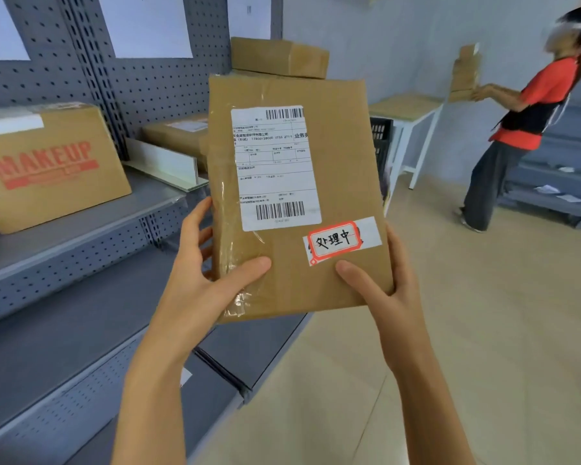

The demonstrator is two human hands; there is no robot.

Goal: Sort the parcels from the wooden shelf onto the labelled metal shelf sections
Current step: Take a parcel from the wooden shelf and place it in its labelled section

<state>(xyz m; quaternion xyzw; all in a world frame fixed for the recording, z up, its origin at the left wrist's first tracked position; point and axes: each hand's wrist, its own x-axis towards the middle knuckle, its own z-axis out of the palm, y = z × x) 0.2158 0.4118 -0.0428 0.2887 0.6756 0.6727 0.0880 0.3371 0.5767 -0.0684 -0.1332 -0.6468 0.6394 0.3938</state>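
Note:
I hold a flat brown cardboard parcel (pixel 342 162) upright in front of me with both hands. It carries a white shipping label with barcodes and a red-framed sticker with handwritten characters near its lower right. My left hand (pixel 208 283) grips its lower left edge, thumb on the front. My right hand (pixel 386 290) grips the lower right corner. The grey metal shelf (pixel 81 229) with a pegboard back stands to my left, and the parcel's left edge hangs over the shelf's right end.
On the metal shelf sit a box printed MAKEUP (pixel 47 166), a white divider (pixel 168 166), a flat parcel (pixel 178 135) behind it and another box (pixel 279 57) higher up. At the right a person in a red top (pixel 530 109) holds parcels near a wooden-topped table (pixel 406 105).

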